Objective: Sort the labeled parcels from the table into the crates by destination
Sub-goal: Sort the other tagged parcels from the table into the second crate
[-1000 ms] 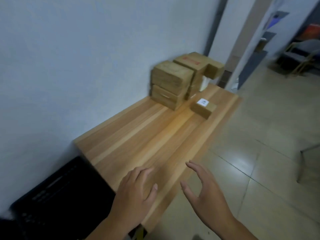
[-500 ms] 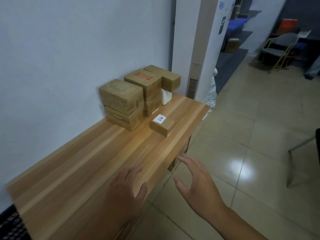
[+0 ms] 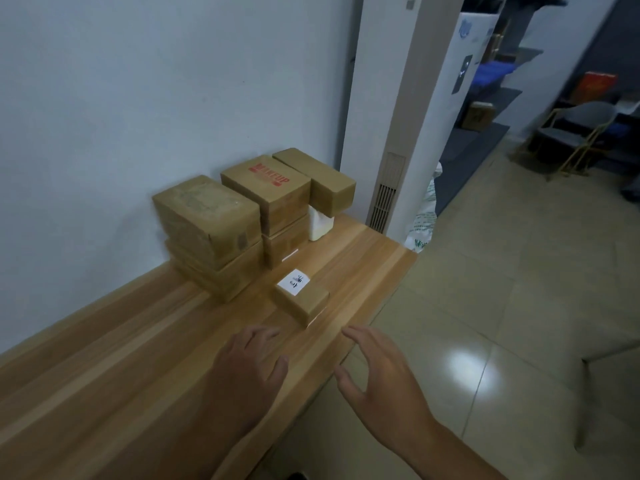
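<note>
Small parcel (image 3: 304, 301) with a white label lies on the table (image 3: 104, 358), stacked parcels (image 3: 249, 209) at its 11 o'clock. Left hand (image 3: 247, 368) and right hand (image 3: 377, 372), fingers spread, empty, hover at its 6 o'clock.

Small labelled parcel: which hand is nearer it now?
Left, narrowly. The left hand is over the table just short of the parcel; the right hand is at the table's edge, to the parcel's right.
</note>
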Demonstrator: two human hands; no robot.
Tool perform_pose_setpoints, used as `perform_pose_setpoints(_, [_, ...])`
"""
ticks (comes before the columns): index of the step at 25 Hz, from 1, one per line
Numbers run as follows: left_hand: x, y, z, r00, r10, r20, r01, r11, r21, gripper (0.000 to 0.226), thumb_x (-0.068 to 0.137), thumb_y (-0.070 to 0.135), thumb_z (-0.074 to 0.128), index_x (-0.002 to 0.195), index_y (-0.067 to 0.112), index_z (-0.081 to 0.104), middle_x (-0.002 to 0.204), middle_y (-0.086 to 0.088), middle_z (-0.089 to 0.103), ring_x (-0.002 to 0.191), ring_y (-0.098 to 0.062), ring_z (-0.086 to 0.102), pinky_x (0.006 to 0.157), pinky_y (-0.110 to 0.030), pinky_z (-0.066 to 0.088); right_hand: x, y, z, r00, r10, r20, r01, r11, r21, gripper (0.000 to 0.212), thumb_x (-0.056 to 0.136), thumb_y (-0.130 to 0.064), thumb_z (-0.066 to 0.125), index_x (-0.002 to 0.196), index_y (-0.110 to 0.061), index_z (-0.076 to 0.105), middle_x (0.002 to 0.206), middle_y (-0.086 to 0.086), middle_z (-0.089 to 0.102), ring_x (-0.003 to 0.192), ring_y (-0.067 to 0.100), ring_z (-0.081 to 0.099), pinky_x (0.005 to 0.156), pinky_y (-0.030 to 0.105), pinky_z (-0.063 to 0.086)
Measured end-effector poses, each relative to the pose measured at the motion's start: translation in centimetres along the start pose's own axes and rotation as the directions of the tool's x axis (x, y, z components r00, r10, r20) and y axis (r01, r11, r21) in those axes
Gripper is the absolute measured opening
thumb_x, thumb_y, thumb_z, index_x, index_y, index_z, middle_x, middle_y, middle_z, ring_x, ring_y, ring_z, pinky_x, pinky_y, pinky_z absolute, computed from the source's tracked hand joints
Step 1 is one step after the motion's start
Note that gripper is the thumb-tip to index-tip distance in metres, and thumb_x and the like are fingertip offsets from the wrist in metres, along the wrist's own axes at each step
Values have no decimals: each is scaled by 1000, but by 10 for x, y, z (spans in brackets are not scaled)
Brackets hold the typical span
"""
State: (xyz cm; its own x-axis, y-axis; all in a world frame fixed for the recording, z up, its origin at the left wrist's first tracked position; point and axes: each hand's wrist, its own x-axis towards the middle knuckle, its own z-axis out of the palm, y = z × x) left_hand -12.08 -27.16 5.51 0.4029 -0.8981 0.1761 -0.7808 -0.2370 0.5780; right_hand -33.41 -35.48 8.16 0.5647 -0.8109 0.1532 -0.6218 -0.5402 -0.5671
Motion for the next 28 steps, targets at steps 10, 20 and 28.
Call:
perform_pose_setpoints(10, [126, -3, 44, 985, -174, -9, 174, 983, -59, 33, 85, 30, 77, 117, 28, 67, 113, 19, 55, 98, -1, 56, 80, -22, 41, 156, 60, -9, 979, -108, 172, 114, 993, -29, 57, 91, -44, 58, 145, -31, 49, 144, -17, 48, 135, 3, 42, 115, 22, 29])
perform_pose_setpoints(20, [201, 14, 99, 870, -494, 2, 493, 870, -19, 41, 82, 17, 78, 120, 26, 65, 115, 16, 54, 109, -13, 56, 88, -34, 47, 296, 126, 17, 863, -269, 428, 278, 960, 42, 48, 93, -36, 53, 138, -24, 46, 144, -5, 47, 130, 13, 43, 108, 29, 37])
perform_pose_setpoints(28, [230, 0, 133, 718, -692, 75, 694, 720, -13, 44, 87, 32, 73, 129, 30, 59, 132, 10, 53, 122, -17, 50, 98, -34, 41, 338, 131, 92, 751, -213, 625, 249, 968, 31, 77, 94, -45, 57, 158, -27, 18, 165, -1, 15, 149, 21, 21, 118, 35, 19])
